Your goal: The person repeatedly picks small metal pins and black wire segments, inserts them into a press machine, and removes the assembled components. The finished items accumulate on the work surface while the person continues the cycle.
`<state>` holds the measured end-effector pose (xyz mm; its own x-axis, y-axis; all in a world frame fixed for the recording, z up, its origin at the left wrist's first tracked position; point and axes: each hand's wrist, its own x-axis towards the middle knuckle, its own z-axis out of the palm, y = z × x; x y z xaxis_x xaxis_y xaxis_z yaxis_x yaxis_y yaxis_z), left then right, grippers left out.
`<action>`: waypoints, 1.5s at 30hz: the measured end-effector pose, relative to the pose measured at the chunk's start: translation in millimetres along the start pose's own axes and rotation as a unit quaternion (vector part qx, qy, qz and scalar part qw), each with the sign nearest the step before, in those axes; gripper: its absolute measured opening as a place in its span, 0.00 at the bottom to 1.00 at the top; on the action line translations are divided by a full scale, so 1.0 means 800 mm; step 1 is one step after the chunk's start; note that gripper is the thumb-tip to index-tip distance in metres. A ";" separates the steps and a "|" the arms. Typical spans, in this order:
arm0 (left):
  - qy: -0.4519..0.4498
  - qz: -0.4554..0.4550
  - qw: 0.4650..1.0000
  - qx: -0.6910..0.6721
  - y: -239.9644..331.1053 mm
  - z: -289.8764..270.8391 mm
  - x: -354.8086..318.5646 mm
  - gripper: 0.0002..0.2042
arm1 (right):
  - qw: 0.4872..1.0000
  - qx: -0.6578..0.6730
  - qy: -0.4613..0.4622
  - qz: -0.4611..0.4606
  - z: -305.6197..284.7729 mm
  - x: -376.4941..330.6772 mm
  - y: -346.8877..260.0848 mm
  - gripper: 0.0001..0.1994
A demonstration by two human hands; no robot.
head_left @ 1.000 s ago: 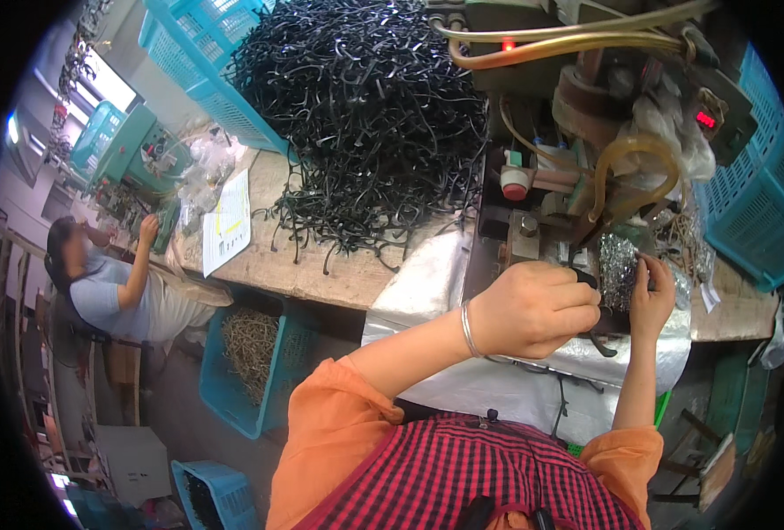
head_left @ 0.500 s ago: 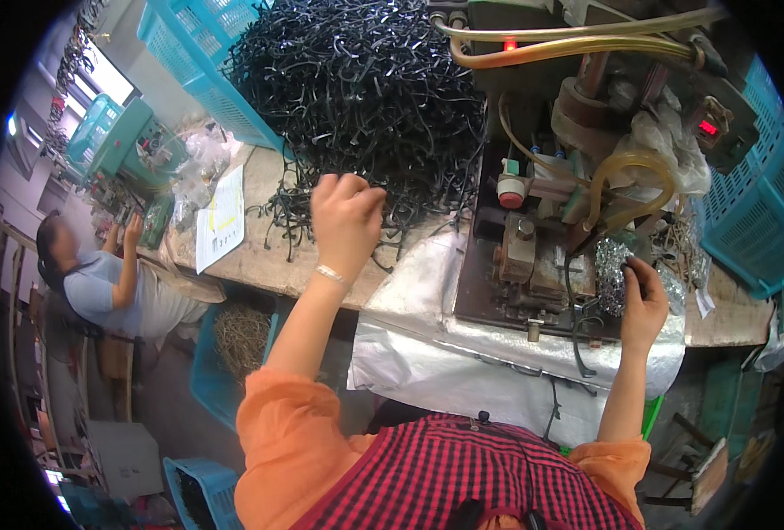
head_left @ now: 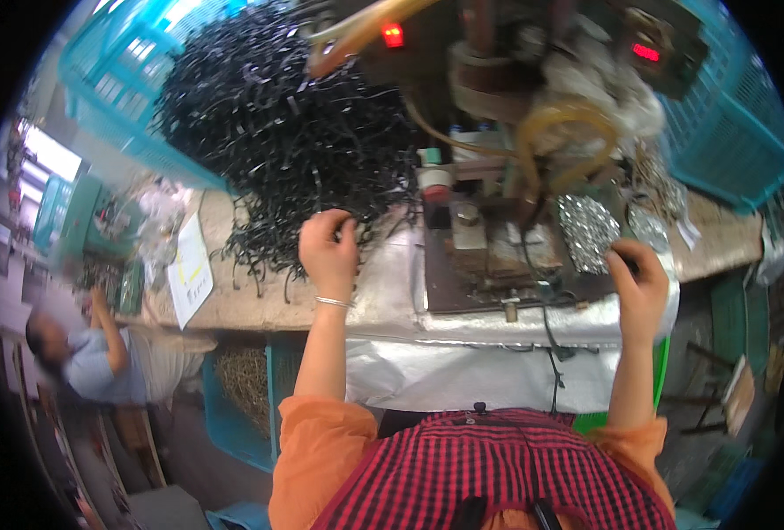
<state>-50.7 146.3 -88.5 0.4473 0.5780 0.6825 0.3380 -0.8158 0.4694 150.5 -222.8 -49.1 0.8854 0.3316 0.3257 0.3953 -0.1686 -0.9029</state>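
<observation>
Head view: shows 2 bare hands above a wooden worktop (head_left: pixel 233 309). Has the left hand (head_left: pixel 328 252), with a bracelet (head_left: pixel 333 302) at its wrist, at the front edge of a big pile of thin black strips (head_left: pixel 277 141), fingers curled, thumb and index tips close together; cannot tell if gripping a strip. Has the right hand (head_left: pixel 639 278) just beside a silvery, crinkled bundle (head_left: pixel 589 231), thumb and index bent toward each other; cannot tell if touching it or pinching anything. Between the hands, shows a dark machine (head_left: pixel 469 234) with a red button (head_left: pixel 433 184), a yellowish hose (head_left: pixel 533 150) and a red-lit display (head_left: pixel 646 51). Shows 1 loose black strip (head_left: pixel 561 353) hanging over the machine's front edge, above a silvery sheet (head_left: pixel 445 362). Has 1 blue crate (head_left: pixel 145 148) left of the pile, another blue crate (head_left: pixel 727 124) at far right. Farther left, shows a paper sheet (head_left: pixel 189 274) and a seated co-worker (head_left: pixel 101 362) near a green machine (head_left: pixel 83 216).
</observation>
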 end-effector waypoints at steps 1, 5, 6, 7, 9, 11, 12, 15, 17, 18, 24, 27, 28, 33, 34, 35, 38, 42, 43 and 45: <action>0.016 -0.034 0.999 -0.018 0.000 0.000 0.006 0.05 | 0.999 0.012 -0.033 -0.024 0.017 0.011 -0.020 0.09; 0.026 -0.040 0.999 -0.004 -0.010 0.007 0.010 0.04 | 0.992 0.067 -0.084 -0.068 0.083 0.047 -0.054 0.07; -0.040 -0.088 0.995 -0.018 -0.007 0.007 0.008 0.04 | 0.991 0.072 -0.093 -0.059 0.091 0.042 -0.060 0.09; -0.106 -0.136 0.985 -0.029 -0.006 0.006 0.007 0.05 | 0.990 0.079 -0.102 -0.050 0.095 0.036 -0.064 0.11; -0.208 -0.167 0.958 -0.100 -0.033 -0.003 0.009 0.05 | 0.977 0.190 -0.097 -0.005 0.106 0.032 -0.062 0.17; -0.198 -0.197 0.931 -0.235 -0.044 -0.008 0.026 0.05 | 0.956 0.271 -0.103 0.029 0.111 0.033 -0.065 0.22; -0.182 -0.209 0.929 -0.244 -0.040 -0.013 0.039 0.05 | 0.947 0.297 -0.114 0.043 0.111 0.033 -0.071 0.24; -0.194 -0.313 0.894 -0.257 -0.013 -0.020 0.082 0.07 | 0.929 0.339 -0.132 0.065 0.116 0.030 -0.087 0.26; -0.239 -0.369 0.863 -0.248 -0.015 -0.024 0.102 0.08 | 0.930 0.332 -0.136 0.076 0.117 0.028 -0.100 0.27; -0.245 -0.399 0.839 -0.279 -0.016 -0.026 0.107 0.08 | 0.935 0.317 -0.134 0.088 0.116 0.027 -0.106 0.27; -0.333 -0.490 0.718 -0.365 0.016 -0.019 0.062 0.09 | 0.948 0.292 -0.115 0.059 0.119 0.027 -0.099 0.27; -0.388 -0.506 0.529 -0.560 0.004 -0.013 -0.009 0.12 | 0.951 0.280 -0.123 0.047 0.125 0.024 -0.104 0.23; -0.336 -0.480 0.551 -0.594 0.022 -0.015 -0.017 0.12 | 0.954 0.276 -0.107 0.056 0.125 0.021 -0.100 0.21; -0.018 -0.221 0.741 -0.634 0.161 -0.061 0.009 0.09 | 0.956 0.271 -0.060 0.100 0.106 0.021 -0.074 0.08; -0.035 -0.132 0.789 -0.598 0.174 -0.077 0.019 0.09 | 0.971 0.211 -0.061 0.092 0.106 0.021 -0.077 0.06; -0.053 -0.040 0.829 -0.556 0.182 -0.088 0.026 0.09 | 0.985 0.164 -0.051 0.025 0.110 0.021 -0.076 0.06; 0.051 0.022 0.912 -0.407 0.214 -0.076 0.038 0.10 | 0.990 0.060 -0.048 -0.122 0.116 0.021 -0.070 0.09; 0.039 0.112 0.884 -0.453 0.228 -0.064 0.050 0.07 | 0.963 0.250 -0.094 0.022 0.122 0.015 -0.081 0.19; 0.005 0.125 0.866 -0.484 0.228 -0.066 0.054 0.07 | 0.957 0.272 -0.095 0.030 0.121 0.015 -0.080 0.19; 0.005 0.096 0.848 -0.520 0.241 -0.058 0.056 0.09 | 0.944 0.312 -0.102 0.042 0.121 0.016 -0.078 0.19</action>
<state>-4.0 13.8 59.1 0.4016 0.4362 0.8052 -0.6573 -0.4749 0.5851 113.6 -118.4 -16.0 0.8163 0.5242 0.2426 0.0482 0.3567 -0.9330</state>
